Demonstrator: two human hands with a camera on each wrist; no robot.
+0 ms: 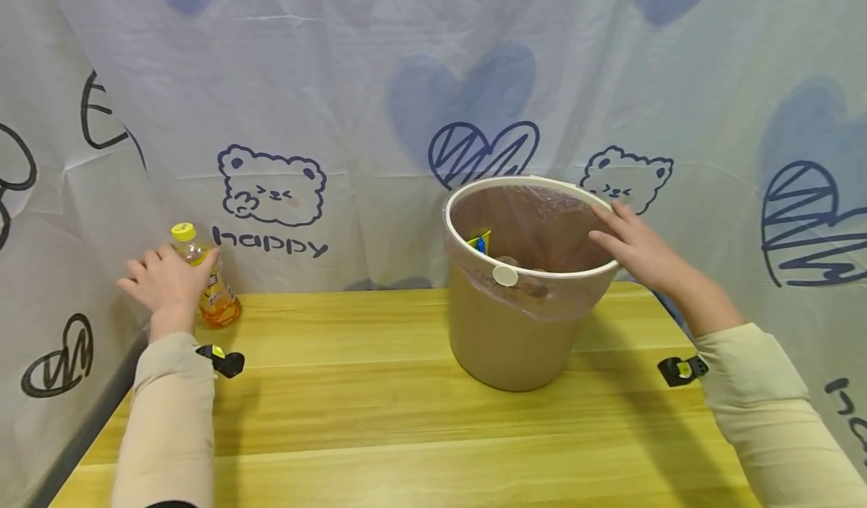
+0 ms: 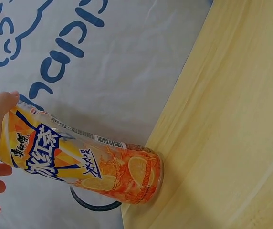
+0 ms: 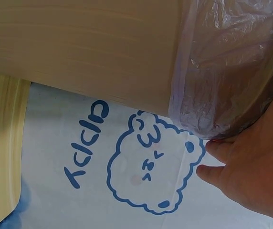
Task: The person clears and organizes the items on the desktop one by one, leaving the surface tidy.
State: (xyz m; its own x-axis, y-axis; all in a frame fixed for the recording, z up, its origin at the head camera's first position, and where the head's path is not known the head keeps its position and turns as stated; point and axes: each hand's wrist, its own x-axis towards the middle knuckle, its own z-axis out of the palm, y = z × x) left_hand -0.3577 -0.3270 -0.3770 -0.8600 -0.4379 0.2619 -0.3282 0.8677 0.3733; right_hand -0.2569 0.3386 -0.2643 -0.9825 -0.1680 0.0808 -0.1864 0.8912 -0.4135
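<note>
On the left, an iced tea bottle (image 1: pixel 218 297) with a yellow cap and orange label stands on the table. My left hand (image 1: pixel 165 282) is at its upper part, thumb along one side and the other fingers spread on the opposite side. The left wrist view shows the thumb at the top of the label (image 2: pixel 41 143). A brown bin (image 1: pixel 518 342) with a white rim and clear plastic liner stands right of centre. At its right rim is my right hand (image 1: pixel 643 256), with fingers extended and spread.
Inside the bin, a yellow-and-blue wrapper (image 1: pixel 481 242) shows near the left wall. The wooden table (image 1: pixel 352 418) extends in front of both hands. A printed cloth (image 1: pixel 366 101) hangs behind and at both sides.
</note>
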